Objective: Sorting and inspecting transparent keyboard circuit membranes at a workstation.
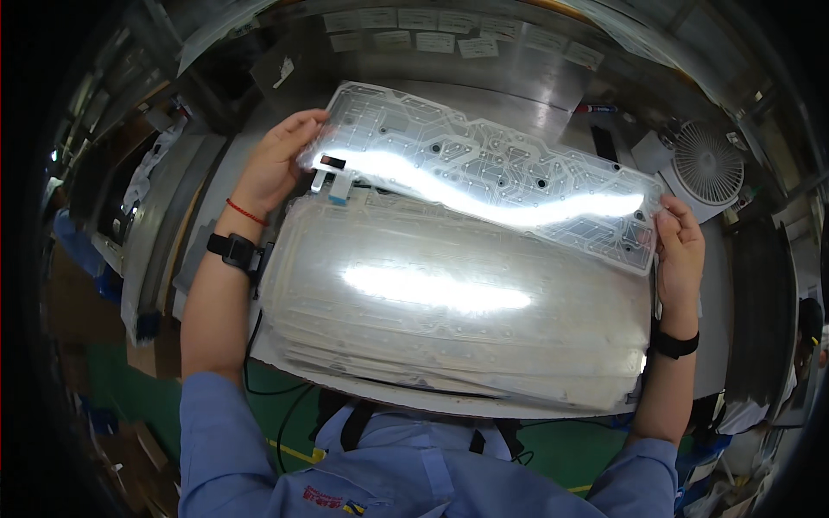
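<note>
Between my two hands hangs a clear keyboard membrane sheet (484, 151), printed with fine silver circuit lines and dotted with small dark holes. My left hand (281, 155) pinches its left end, and my right hand (678, 242) grips the right end by the edge. The sheet slopes down to the right and a bright glare band crosses it. A short tail with a blue tip (339, 192) sticks out below its left part. Under it, a thick stack of similar clear sheets (449, 337) lies on the table close to my body.
At the right back stands a small white fan (706, 164). A marker pen (596, 109) and a dark strip (603, 142) lie behind the sheet. Paper labels (434, 41) line the metal back panel. Black cables (285, 423) hang below the table's front edge.
</note>
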The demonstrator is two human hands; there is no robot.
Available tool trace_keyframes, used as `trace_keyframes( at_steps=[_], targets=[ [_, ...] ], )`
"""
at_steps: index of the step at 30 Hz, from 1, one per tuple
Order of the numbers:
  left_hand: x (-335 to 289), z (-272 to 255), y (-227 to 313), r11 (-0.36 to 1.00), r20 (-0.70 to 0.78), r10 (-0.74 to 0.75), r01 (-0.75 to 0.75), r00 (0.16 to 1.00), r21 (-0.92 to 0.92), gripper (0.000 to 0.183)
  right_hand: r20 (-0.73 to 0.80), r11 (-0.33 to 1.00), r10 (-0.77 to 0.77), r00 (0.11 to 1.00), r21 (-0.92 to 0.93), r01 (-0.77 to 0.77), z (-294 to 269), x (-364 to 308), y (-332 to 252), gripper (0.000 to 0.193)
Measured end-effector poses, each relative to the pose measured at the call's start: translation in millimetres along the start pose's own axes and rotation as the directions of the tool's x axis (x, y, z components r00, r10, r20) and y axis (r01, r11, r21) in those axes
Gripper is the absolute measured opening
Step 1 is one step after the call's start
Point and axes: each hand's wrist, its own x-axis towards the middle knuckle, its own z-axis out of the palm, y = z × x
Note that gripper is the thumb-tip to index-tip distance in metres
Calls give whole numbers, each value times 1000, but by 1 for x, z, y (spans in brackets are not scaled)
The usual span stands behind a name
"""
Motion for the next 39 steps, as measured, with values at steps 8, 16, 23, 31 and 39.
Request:
trace_keyframes(
  at_steps=[8,16,23,31,39],
  targets=[
    [1,2,1,977,75,-94,78,993,198,29,37,998,-29,999,-52,31,14,-5,-9,46],
    [7,-9,-5,997,60,-79,78,995,16,28,66,995,42,997,-88,-36,10,-5,-9,44],
    [2,11,0,999,-168,-45,40,985,-37,43,251,891,238,938,-441,-108,7,-9,-9,26],
    [0,0,0,992,21,-107,105,994,74,38,368,915,43,929,-387,111,11,-11,-10,10],
    [-4,7,3,991,142,-132,127,981,47,36,241,912,-43,970,-386,137,7,-12,-8,12]
  ],
)
